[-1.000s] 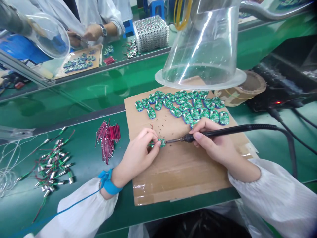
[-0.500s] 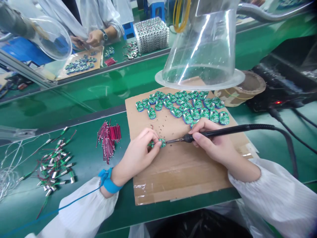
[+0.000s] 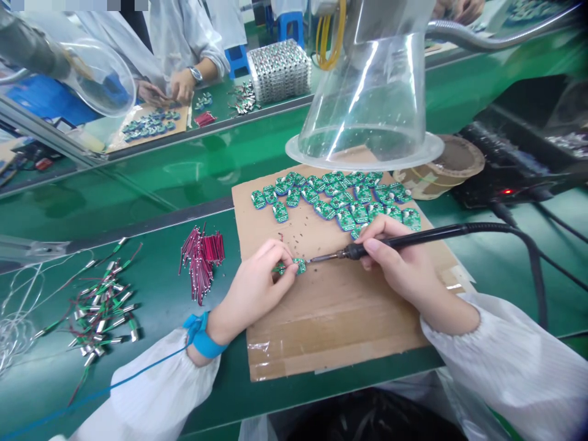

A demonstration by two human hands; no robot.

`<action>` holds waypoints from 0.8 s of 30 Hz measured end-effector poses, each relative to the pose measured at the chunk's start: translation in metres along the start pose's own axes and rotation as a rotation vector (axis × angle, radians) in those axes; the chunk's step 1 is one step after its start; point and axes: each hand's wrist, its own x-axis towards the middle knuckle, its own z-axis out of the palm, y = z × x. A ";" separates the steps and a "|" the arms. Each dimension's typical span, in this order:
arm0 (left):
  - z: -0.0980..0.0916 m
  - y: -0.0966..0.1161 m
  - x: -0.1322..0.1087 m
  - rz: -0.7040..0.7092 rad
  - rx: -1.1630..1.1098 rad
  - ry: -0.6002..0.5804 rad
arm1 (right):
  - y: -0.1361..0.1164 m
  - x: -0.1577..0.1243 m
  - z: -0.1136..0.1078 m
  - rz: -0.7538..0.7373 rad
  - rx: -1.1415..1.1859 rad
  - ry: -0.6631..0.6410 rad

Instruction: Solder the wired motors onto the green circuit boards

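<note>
My left hand [image 3: 264, 282] is closed on a small green circuit board [image 3: 300, 265], pinched between thumb and fingers just above the cardboard sheet [image 3: 331, 318]. Most of that board is hidden behind the fingertips. In my right hand [image 3: 392, 254] is a black soldering iron [image 3: 413, 237], gripped like a pen. Its metal tip points left and meets, or nearly meets, the board's right edge; exact contact is too small to tell. Beyond both hands, several green circuit boards [image 3: 340, 199] lie in rows on the cardboard. A blue wrist strap [image 3: 205, 337] circles my left wrist.
Red wires [image 3: 199, 260] lie left of the cardboard, and metal-ended parts with green and red leads [image 3: 103, 312] farther left. A clear fume hood [image 3: 367, 116] hangs overhead. A round tub [image 3: 441, 168] and a black device [image 3: 509, 177] stand right. Across the divider, a co-worker's hands [image 3: 181, 86] handle parts.
The iron's tip stays beside the board while its handle has tilted slightly. My left hand keeps its pinch. The camera view has shifted a little, and the co-worker's hands have moved over their boards.
</note>
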 end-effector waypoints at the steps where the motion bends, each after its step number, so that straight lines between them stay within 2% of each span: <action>1: -0.001 0.000 0.001 -0.004 -0.005 -0.006 | 0.000 0.000 0.000 0.005 0.002 0.005; 7: -0.012 -0.002 0.006 0.039 -0.128 -0.035 | 0.003 -0.001 -0.001 -0.014 0.008 -0.007; 11: -0.020 -0.006 0.008 0.018 -0.183 -0.164 | 0.002 -0.002 -0.001 -0.031 -0.002 -0.045; 13: -0.021 -0.008 0.008 0.010 -0.165 -0.193 | 0.001 -0.002 -0.001 -0.052 -0.039 -0.076; 24: -0.017 -0.009 0.009 0.002 -0.149 -0.176 | 0.002 -0.001 -0.002 -0.088 -0.168 -0.157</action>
